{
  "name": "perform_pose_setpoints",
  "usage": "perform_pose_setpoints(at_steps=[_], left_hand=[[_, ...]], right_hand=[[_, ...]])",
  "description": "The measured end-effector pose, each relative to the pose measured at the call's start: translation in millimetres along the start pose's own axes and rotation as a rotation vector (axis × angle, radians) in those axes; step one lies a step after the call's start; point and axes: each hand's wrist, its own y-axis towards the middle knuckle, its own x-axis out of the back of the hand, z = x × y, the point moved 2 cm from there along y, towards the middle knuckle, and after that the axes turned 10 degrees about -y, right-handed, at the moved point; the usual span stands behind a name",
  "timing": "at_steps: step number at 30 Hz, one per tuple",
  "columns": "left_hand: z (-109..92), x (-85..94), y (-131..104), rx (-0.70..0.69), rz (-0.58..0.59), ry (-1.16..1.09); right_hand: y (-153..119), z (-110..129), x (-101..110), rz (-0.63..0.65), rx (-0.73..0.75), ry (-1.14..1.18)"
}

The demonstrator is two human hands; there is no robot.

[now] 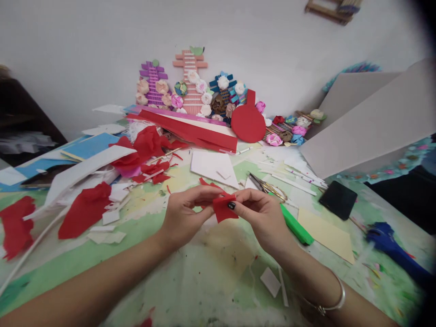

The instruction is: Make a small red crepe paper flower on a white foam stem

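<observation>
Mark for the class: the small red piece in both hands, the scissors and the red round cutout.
Small red piece (225, 211): head view, on its front face.
Scissors (263, 185): head view, where blades meet handles.
Red round cutout (248, 123): head view, middle of its disc.

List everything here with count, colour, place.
Held paper: one, red, centre
Crafts: several, multicoloured, back
Cutout: one, red, back
Strips: several, mixed, back
Crumpled paper: several, red, left
Sheets: several, blue, left
Board: one, white, centre
Scissors: one, gold-handled, right
Bar: one, green, right
Card: one, yellowish, right
Slab: one, black, right
Tool: one, blue, right
Panels: count unclear, pale, right
Sticks: several, white, right
Scraps: many, white, scattered
Woodwork: one, brown, top
Shelf: one, dark, left
Table: one, green, below
Bracelet: one, silver, right
Left hand: one, centre
Right hand: one, centre
</observation>
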Motion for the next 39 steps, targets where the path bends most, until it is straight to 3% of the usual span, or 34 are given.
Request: perform_pose_setpoints(at_steps=[10,25,33,39], left_hand=[[-1,0.4,4,0.095,0.082,-0.122],[2,0.0,8,0.207,0.136,-0.289],[9,4.8,6,0.291,0.291,-0.456],[7,3.2,8,0.306,0.200,-0.263]], right_hand=[[-2,5,3,-0.027,0.119,-0.212],[0,1,4,0.006,0.065,-0.134],[1,1,7,0.014,0.121,-0.208],[-2,6,5,0.053,0.197,-0.304]])
